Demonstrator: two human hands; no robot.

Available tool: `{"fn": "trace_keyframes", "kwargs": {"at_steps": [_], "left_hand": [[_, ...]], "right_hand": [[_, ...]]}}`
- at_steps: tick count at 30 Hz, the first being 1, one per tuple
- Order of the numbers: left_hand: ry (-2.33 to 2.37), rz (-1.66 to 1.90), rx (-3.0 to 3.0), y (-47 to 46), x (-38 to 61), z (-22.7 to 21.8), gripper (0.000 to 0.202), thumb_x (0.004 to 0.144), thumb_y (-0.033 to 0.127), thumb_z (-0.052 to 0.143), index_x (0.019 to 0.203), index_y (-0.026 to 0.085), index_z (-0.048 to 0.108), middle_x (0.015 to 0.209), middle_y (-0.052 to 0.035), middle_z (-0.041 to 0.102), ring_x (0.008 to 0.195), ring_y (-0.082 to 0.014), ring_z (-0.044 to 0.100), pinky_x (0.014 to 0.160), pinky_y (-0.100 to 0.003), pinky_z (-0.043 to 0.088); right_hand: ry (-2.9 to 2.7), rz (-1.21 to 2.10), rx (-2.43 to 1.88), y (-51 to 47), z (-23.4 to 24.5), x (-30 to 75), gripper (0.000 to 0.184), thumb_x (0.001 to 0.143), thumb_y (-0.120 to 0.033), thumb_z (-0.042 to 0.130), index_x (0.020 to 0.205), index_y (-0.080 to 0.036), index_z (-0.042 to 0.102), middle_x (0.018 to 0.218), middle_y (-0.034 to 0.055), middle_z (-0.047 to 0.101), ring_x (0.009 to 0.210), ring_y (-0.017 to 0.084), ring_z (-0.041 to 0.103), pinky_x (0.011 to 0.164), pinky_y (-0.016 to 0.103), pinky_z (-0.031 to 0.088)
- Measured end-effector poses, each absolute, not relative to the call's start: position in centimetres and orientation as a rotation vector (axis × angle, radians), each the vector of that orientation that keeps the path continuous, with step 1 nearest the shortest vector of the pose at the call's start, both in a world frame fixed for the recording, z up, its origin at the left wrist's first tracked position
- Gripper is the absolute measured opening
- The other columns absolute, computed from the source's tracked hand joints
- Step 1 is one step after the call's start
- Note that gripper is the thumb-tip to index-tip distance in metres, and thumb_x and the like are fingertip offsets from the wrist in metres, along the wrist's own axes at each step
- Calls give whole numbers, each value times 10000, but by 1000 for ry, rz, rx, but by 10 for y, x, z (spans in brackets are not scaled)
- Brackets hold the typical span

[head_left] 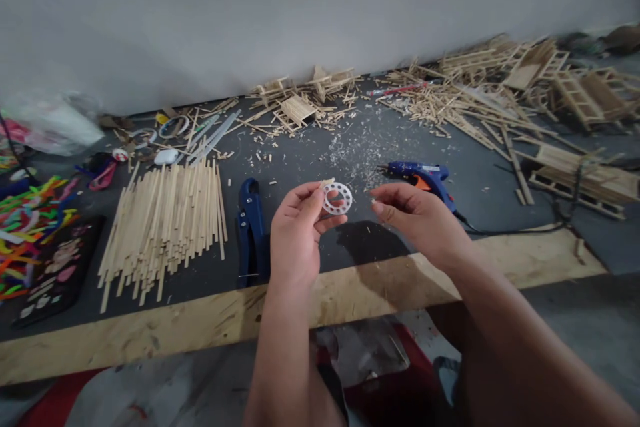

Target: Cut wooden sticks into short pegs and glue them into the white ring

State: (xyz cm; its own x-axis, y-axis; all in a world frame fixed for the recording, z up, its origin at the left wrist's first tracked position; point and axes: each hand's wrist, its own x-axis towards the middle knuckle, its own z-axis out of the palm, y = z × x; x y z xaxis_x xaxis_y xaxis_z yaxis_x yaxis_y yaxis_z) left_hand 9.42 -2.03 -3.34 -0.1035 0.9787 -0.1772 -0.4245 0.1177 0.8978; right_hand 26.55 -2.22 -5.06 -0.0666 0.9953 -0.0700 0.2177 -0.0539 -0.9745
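My left hand (304, 217) pinches a white ring with round holes (339, 198) at its left edge, above the front of the dark tabletop. A small pale bit shows at the ring's upper left, by my fingertips. Just to the right, apart from the ring, my right hand (413, 213) is closed with thumb and fingertips together. Something tiny and whitish seems to sit at those fingertips, too small to name. Behind my right hand lies a blue glue gun (420, 172) with an orange trigger. A blue hand cutter (251, 230) rests left of my left hand.
Many thin wooden sticks (165, 223) lie bundled at left, near a dark decorated case (63, 267) and colourful strips (35, 227). Small wooden models (585, 97) and loose sticks (440, 103) crowd the back and right. A black cord (515, 231) runs right from the glue gun.
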Motion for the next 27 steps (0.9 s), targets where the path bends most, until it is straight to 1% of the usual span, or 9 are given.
{"fn": "trace_keyframes", "kwargs": {"at_steps": [5, 10, 14, 27], "left_hand": [[1034, 1273, 771, -25, 104, -34, 182, 732, 266, 662, 877, 166, 617, 771, -25, 686, 683, -145, 659, 541, -235, 557], [1030, 1172, 854, -27, 112, -35, 164, 736, 265, 661, 866, 168, 632, 744, -26, 683, 652, -142, 652, 524, -231, 560], [1018, 1104, 897, -27, 116, -36, 154, 734, 263, 663, 854, 169, 638, 723, -30, 681, 621, -143, 645, 521, -246, 567], [1026, 1069, 915, -28, 119, -35, 149, 736, 267, 661, 854, 177, 649, 727, -37, 689, 625, -152, 649, 527, -256, 570]], "right_hand": [[-1267, 1331, -1293, -27, -42, 273, 203, 748, -345, 646, 896, -205, 632, 755, -5, 639, 638, 100, 549, 584, 238, 433], [-1237, 1344, -1255, -29, -36, 281, 191, 723, -336, 680, 851, -197, 655, 767, 1, 651, 637, 99, 544, 588, 240, 439], [-1229, 1330, -1240, -31, -35, 286, 204, 696, -354, 706, 812, -190, 669, 734, 3, 657, 636, 109, 554, 597, 252, 443], [-1212, 1341, -1226, -32, -34, 289, 229, 685, -375, 711, 792, -179, 657, 720, 13, 647, 639, 118, 565, 607, 264, 468]]}}
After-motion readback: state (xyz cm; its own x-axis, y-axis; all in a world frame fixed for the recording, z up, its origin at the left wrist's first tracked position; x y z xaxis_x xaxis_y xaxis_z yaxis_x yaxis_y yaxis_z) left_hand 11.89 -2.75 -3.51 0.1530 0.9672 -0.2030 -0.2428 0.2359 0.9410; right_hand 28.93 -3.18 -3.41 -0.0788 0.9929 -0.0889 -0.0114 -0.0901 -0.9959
